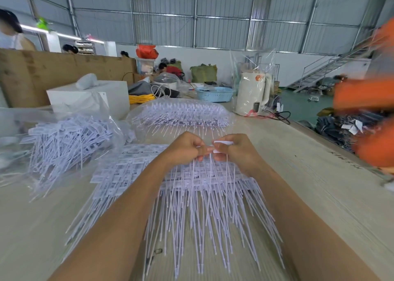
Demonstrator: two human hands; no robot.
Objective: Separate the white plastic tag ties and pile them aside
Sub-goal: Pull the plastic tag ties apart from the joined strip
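My left hand (186, 147) and my right hand (235, 150) are raised close together above the table's middle, both pinching a joined strip of white tag ties (210, 170) by its label end. The thin tails hang down between my forearms. Below them lie flat sheets of joined tag ties (132, 170), tails fanned toward me. A loose pile of separated tag ties (64, 140) rests on clear plastic at the left. A clear bag of more tag ties (181, 112) sits beyond my hands.
The wooden table (309, 184) drops off along its right edge. A white box (89, 97), a blue basket (214, 93) and a wrapped white kettle (251, 95) stand at the back. A blurred person in orange (371, 118) is at the right.
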